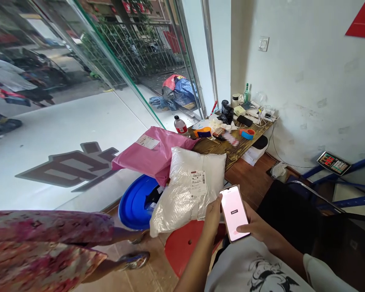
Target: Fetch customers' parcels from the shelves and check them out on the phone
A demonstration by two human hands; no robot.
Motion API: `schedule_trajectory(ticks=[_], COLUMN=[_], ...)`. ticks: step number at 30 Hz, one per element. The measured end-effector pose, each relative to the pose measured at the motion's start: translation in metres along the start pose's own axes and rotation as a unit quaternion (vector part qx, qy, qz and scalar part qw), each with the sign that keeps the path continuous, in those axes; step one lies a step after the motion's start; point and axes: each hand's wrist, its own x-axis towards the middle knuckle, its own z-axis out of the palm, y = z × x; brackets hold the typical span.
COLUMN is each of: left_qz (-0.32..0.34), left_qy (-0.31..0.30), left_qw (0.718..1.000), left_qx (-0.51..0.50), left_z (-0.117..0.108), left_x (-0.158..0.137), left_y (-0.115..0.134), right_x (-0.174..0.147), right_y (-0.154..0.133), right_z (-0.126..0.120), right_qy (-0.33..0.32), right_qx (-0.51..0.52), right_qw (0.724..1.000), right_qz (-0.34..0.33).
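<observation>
A smartphone point(232, 202) with a bright pinkish screen and a small dark label is held upright in front of my body. My left hand point(213, 215) grips its left edge. My right hand point(255, 225) holds the right side, thumb resting low on the screen. Just beyond the phone lies a puffy white plastic parcel point(185, 202) with a printed shipping label point(198, 183). Behind that parcel, a pink plastic parcel point(167, 150), also labelled, leans over the table edge. The fingers behind the phone are hidden.
Several items, among them a bottle point(180, 126) and tape rolls point(247, 134), crowd the wooden table point(231, 156). A blue bin point(127, 207) and red stool point(182, 247) stand below. A person in a floral garment point(48, 247) stands left. A lit digital display point(333, 162) is right.
</observation>
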Motion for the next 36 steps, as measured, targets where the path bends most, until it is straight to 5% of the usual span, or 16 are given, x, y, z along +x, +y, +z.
schedule_trajectory(ticks=[14,26,36], left_qz=[0.046,-0.010,0.000], left_qy=[0.007,-0.024,0.000], left_qw=[0.999,0.996,0.999], left_qx=[0.006,-0.088,-0.046], left_z=[0.032,0.038,0.032], left_x=[-0.030,-0.045,-0.042], left_y=[-0.003,0.000,-0.005], right_x=[-0.019,-0.033,-0.037], right_y=[0.014,0.009,0.002], right_z=[-0.016,-0.011,-0.004], right_qy=[-0.005,-0.013,-0.033], right_qx=[-0.044,-0.026,-0.017], right_qw=[0.998,0.998,0.999], right_qz=[-0.039,-0.048,-0.033])
